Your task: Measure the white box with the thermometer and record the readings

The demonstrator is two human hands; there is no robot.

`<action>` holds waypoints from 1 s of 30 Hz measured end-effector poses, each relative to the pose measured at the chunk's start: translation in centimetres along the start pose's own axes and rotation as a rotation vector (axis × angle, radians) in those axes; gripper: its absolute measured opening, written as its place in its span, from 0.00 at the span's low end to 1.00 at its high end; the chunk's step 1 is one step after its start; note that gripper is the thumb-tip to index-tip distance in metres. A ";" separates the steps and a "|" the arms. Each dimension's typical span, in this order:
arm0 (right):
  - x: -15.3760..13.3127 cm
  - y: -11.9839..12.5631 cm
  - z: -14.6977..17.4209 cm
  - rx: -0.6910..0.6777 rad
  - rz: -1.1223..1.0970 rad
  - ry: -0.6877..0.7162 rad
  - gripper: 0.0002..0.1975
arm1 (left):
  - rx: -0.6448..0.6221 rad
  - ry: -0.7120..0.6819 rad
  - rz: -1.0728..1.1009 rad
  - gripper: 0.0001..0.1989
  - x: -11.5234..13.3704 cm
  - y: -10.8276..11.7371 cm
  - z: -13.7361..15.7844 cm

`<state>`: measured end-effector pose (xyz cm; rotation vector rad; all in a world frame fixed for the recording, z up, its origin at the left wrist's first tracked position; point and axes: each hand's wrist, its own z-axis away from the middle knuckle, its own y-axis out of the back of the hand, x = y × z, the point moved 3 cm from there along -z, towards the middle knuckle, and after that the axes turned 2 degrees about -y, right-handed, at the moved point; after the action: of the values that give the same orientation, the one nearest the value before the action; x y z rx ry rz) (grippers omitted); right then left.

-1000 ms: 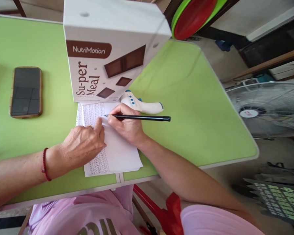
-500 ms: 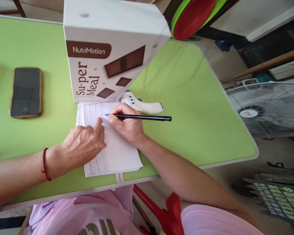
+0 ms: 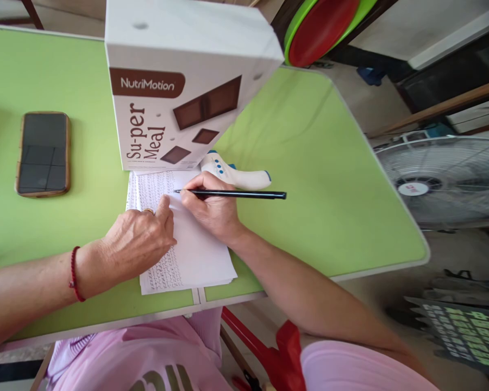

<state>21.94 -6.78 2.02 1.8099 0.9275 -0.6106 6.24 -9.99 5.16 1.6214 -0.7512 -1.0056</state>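
Note:
A black pen [image 3: 244, 194] is pinched in my right hand [image 3: 214, 209], its tip touching or just over the top sheet of paper [image 3: 204, 258]. Rows of dense handwriting cover the left part of that sheet; its right part is blank. My left hand [image 3: 140, 236] lies on the written side with the index finger stretched out close to the pen tip. Its other fingers are bent and partly hidden, and it holds nothing I can see. More sheets lie beneath the top one. Just behind the paper stands a white NutriMotion box [image 3: 155, 119].
A white and blue handheld thermometer [image 3: 248, 178] lies beside the box. To the left, a phone in a brown case [image 3: 44, 153] rests on the green table [image 3: 309, 217]. Beyond the table's right edge stand a fan [image 3: 444, 182] and a patterned dark bag [image 3: 464, 331].
The pen tip has shifted very slightly to the left with my right hand. My left hand, the paper and the box have stayed in place.

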 end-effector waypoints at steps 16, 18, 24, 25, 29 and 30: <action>-0.7 1.2 0.0 0.016 0.130 0.113 0.04 | -0.150 0.056 0.048 0.14 0.1 0.0 0.0; -1.3 1.8 0.1 -0.034 0.217 0.237 0.04 | -0.165 0.092 0.072 0.18 0.0 -0.1 -0.1; -1.8 3.3 0.3 -0.306 0.598 0.424 0.11 | 0.072 0.114 0.188 0.11 -2.0 -0.5 -0.1; -1.8 3.4 0.4 -0.357 0.630 0.416 0.11 | 0.176 0.155 0.248 0.12 -2.8 -0.3 -0.1; -1.7 2.8 0.8 -0.504 0.662 0.409 0.11 | 0.779 0.364 0.669 0.09 -6.6 0.7 0.4; -1.8 2.6 0.9 -0.520 0.653 0.415 0.11 | 0.955 0.454 0.687 0.09 -7.5 0.8 0.8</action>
<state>23.04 -8.83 4.40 1.6360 0.6130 0.3984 2.16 -4.09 7.66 2.0151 -1.4392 0.2935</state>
